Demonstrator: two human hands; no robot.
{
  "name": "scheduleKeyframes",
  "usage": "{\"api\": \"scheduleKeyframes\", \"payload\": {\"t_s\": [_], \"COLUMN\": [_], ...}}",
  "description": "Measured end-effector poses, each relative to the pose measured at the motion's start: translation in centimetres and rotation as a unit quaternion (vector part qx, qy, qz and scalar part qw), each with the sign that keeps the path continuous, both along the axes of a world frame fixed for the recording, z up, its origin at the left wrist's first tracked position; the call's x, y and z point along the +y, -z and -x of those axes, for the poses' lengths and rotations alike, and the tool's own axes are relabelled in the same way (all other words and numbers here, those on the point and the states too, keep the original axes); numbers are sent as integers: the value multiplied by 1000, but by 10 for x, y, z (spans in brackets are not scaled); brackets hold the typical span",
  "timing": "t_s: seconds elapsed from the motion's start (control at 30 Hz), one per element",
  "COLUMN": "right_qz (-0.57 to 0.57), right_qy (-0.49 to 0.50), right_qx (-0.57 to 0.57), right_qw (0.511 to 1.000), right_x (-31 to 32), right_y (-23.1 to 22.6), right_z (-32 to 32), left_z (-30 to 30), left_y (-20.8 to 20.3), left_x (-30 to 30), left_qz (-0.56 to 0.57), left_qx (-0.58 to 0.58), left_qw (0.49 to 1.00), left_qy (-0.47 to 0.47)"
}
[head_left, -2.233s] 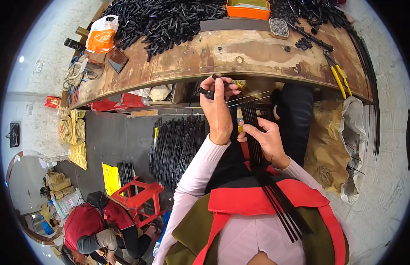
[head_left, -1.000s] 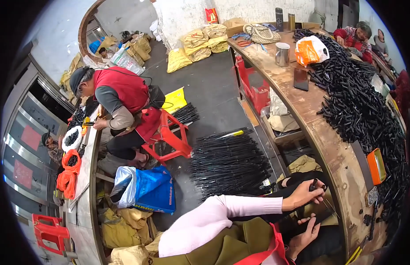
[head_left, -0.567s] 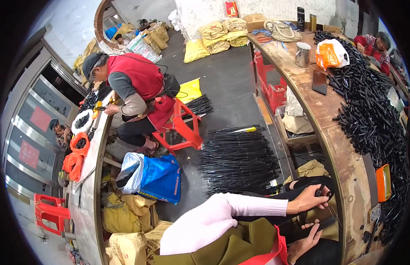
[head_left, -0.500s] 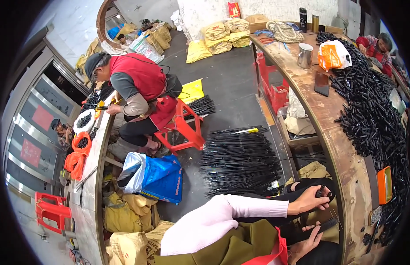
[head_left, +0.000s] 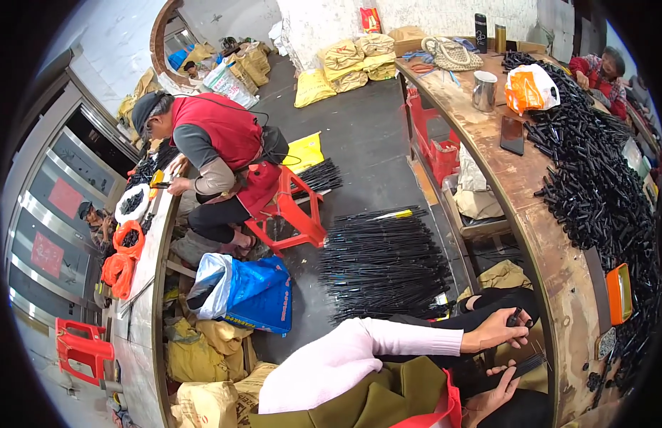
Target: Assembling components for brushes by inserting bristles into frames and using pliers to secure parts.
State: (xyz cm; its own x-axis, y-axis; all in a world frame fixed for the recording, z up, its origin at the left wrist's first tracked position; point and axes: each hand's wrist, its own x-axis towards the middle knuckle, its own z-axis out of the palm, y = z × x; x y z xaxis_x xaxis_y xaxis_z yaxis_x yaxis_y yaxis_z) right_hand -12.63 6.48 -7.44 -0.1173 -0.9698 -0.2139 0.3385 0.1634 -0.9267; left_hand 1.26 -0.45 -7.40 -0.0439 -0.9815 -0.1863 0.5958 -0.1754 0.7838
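Note:
My left hand (head_left: 496, 332), in a pale pink sleeve, is closed around a short black tubular piece (head_left: 515, 317) over my lap. Just below it, my right hand (head_left: 493, 396) grips a bundle of thin black rods (head_left: 528, 364), whose thin ends fan toward the table edge. Some fingers of both hands are partly hidden. Beside my hands is the curved wooden table (head_left: 559, 285), with a heap of short black tubular parts (head_left: 591, 192) along its far side.
Many long black rods (head_left: 384, 260) lie on the floor. A blue bag (head_left: 263, 292) stands left of them. A person in a red vest (head_left: 217, 132) sits on a red stool (head_left: 295, 214) at another table. An orange box (head_left: 619, 296) and a phone (head_left: 512, 135) rest on my table.
The black piece in my left hand now points more upward, and that hand's fingers have shifted a little. The whole view has moved slightly. My right hand still grips the rods.

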Motion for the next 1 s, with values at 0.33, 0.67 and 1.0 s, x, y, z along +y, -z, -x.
{"api": "scheduleKeyframes", "payload": {"t_s": [0.33, 0.67, 1.0], "right_qz": [-9, 69, -30], "right_qy": [-30, -27, 13], "right_qx": [-43, 85, -77], "right_qw": [999, 994, 996], "right_x": [10, 3, 16], "right_y": [-5, -30, -36], "right_z": [-5, -1, -3], "left_z": [-16, -149, -16], "left_y": [7, -95, -21], "left_x": [20, -20, 3], "left_qz": [25, 190, 58], "left_qx": [-55, -296, -83], "left_qw": [996, 832, 994], "left_qy": [-60, -428, -27]}}
